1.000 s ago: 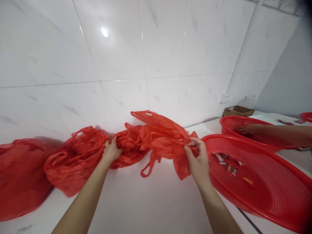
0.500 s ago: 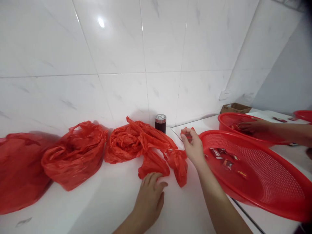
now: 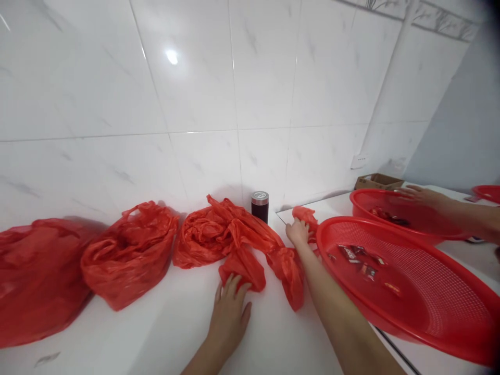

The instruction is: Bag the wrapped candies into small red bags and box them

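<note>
Lower centre of the frame, the left hand lies with fingers loosely spread, tips on a limp red plastic bag. Right of centre, the right hand touches a crumpled red bundle beside the perforated basket; I can't tell whether it grips.

Left hand, right hand bare (forearms likewise).

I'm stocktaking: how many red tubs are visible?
3: the nearest tub, right of the person's right hand; a second tub behind it, near a co-worker's hand; a third tub, cut off at the right. Others may be hidden.
</note>
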